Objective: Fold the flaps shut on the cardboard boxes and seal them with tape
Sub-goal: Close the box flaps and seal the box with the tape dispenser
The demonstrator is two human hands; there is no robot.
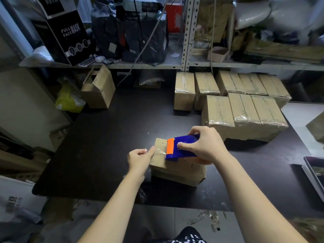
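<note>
Across a dark table, taped boxes stand stacked beyond the right hand. Beneath both hands sits a small cardboard box, flaps down. The right hand grips a blue-and-orange tape dispenser on the box top. The left hand, just beside it, pinches the clear tape at the box's left edge.

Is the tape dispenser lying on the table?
No, the right grip holds the tape dispenser atop the cardboard box while the left grip pinches the tape end.
</note>
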